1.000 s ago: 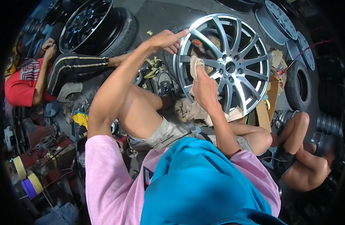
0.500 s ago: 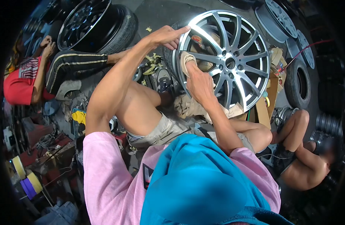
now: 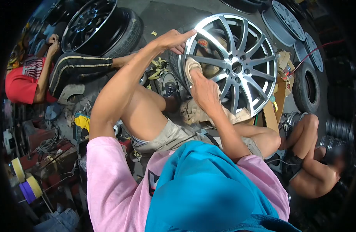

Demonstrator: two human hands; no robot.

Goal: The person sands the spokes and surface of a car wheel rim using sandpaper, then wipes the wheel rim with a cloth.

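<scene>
A silver multi-spoke alloy wheel stands tilted in front of me, its face toward me. My left hand grips its upper left edge, thumb or finger laid over the lip and the other fingers curled behind. A folded beige cloth is in my right hand, whose fingers are closed around it and press it against the left side of the wheel's lip. The cloth hides part of the fingertips. Under the wheel's lower edge, a crumpled beige cloth lies by my legs.
A cardboard box sits right of the wheel. Tires and other wheels surround the area. One person in red sits at left; another person crouches at right. Spools and cluttered tools are at lower left.
My right hand and its cloth have slid slightly down and left along the wheel's lip. The wheel and my left hand on it have shifted a little lower in view.
</scene>
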